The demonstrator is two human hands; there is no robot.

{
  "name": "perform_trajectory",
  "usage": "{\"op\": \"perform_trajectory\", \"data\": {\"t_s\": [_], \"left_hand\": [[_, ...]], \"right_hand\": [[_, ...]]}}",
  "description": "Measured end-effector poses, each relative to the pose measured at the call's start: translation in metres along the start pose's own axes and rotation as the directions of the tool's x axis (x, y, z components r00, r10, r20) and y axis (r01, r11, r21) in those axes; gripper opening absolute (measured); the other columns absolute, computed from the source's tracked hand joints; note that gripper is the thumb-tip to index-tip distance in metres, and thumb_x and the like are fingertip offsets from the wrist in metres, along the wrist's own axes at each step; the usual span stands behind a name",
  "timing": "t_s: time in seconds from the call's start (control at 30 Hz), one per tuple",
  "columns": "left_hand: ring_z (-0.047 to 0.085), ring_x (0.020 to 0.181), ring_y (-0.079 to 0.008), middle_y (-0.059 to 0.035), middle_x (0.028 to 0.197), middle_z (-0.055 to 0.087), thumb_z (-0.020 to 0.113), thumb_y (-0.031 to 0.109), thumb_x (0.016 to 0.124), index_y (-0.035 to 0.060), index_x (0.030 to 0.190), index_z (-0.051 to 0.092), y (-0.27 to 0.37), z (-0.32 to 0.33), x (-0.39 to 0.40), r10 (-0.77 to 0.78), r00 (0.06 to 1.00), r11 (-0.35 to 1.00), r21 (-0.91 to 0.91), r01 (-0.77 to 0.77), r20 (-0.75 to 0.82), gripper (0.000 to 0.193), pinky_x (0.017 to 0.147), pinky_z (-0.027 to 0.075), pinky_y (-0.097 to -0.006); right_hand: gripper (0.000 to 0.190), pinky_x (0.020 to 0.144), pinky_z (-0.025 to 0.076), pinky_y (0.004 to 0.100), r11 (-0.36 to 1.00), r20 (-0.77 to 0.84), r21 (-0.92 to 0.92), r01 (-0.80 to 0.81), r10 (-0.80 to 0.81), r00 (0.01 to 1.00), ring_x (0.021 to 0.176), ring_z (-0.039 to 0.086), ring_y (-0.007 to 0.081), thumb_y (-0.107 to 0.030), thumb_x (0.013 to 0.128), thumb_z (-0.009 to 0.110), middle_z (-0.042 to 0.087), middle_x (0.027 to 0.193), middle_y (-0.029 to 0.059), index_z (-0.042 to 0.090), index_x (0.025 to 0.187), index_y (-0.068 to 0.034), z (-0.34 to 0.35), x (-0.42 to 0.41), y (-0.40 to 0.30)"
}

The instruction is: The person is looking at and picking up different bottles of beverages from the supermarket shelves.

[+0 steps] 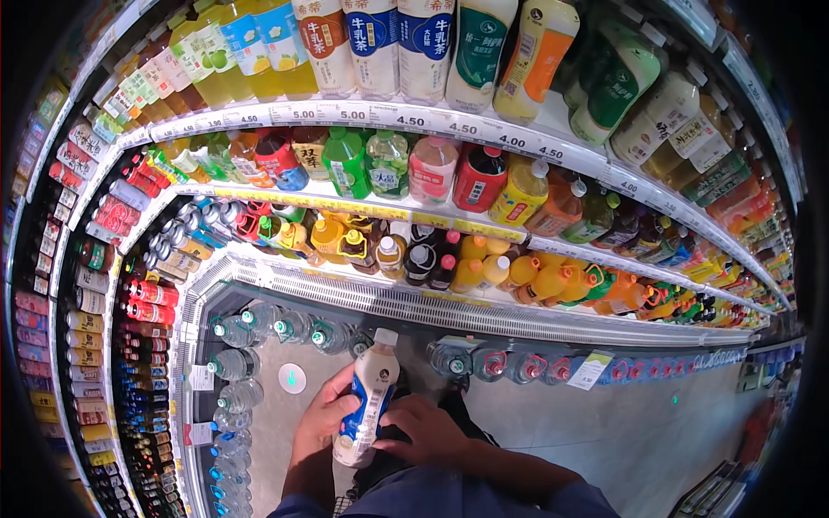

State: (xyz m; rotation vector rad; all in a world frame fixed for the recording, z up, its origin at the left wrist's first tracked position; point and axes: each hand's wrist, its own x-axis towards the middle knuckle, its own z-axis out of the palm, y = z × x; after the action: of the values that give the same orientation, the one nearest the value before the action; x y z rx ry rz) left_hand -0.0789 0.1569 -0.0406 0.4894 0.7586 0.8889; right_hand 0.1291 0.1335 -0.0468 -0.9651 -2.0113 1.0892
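A white-capped plastic drink bottle with a white and blue label [368, 401] is held upright and slightly tilted before my body. My left hand [333, 405] grips its left side, the thumb lying across the label. On the bottle's right side, my right hand [414, 427] touches the lower half with its fingers. The curved refrigerated shelf in front carries similar tall bottles with white and blue labels [424, 52] on its upper level.
Large clear water bottles [333, 335] stand on the floor [550, 447] along the base of the shelving. Lower shelves hold colourful juice bottles [482, 178] and, at the left, cans [84, 340]. A price card [590, 370] stands by the water bottles at the right.
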Motion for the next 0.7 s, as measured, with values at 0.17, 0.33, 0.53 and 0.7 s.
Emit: {"op": "perform_trajectory", "data": {"t_s": [0.17,0.33,0.53,0.7], "left_hand": [[0.061,0.112,-0.0178,-0.0106,0.127,0.059,0.079,0.041,0.08,-0.0024,0.147,0.035,-0.003,-0.022,0.0,-0.04,0.999,0.999,0.035,0.04,0.004,0.091,0.096,0.05,-0.0313],[0.06,0.113,-0.0167,-0.01,0.128,0.059,0.078,0.04,0.081,-0.0024,0.149,0.034,0.001,-0.033,-0.001,-0.016,1.0,0.998,0.067,0.016,0.011,0.091,0.096,0.048,-0.0295],[0.059,0.112,-0.0149,-0.0084,0.128,0.058,0.074,0.035,0.084,-0.0021,0.15,0.032,0.002,-0.052,-0.002,-0.042,0.999,0.995,0.093,0.04,0.024,0.087,0.095,0.048,-0.0284],[0.058,0.113,-0.014,-0.0081,0.13,0.057,0.073,0.036,0.085,-0.0011,0.151,0.031,0.005,-0.057,-0.002,-0.046,0.999,0.995,0.085,0.043,0.028,0.087,0.094,0.047,-0.0273]], "right_hand": [[0.039,0.082,0.053,0.041,0.998,0.051,-0.011,-0.068,0.068,0.996,0.099,0.061,0.0324,-0.036,0.084,0.074,0.062,0.105,0.013,0.059,0.107,-0.007,0.01,0.007,0.002],[0.038,0.08,0.053,0.0408,0.995,0.054,0.015,-0.096,0.095,0.994,0.098,0.062,0.0319,-0.036,0.084,0.074,0.062,0.104,0.0125,0.06,0.105,-0.007,0.02,0.013,0.002],[0.037,0.079,0.054,0.0409,0.994,0.067,0.011,-0.106,0.105,0.992,0.096,0.061,0.0314,-0.036,0.084,0.075,0.061,0.103,0.0117,0.06,0.103,-0.008,0.031,0.018,0.004],[0.037,0.079,0.052,0.0414,0.995,0.071,0.01,-0.104,0.103,0.992,0.095,0.062,0.033,-0.034,0.084,0.074,0.062,0.1,0.0134,0.061,0.103,-0.005,0.036,0.025,0.003]]}}
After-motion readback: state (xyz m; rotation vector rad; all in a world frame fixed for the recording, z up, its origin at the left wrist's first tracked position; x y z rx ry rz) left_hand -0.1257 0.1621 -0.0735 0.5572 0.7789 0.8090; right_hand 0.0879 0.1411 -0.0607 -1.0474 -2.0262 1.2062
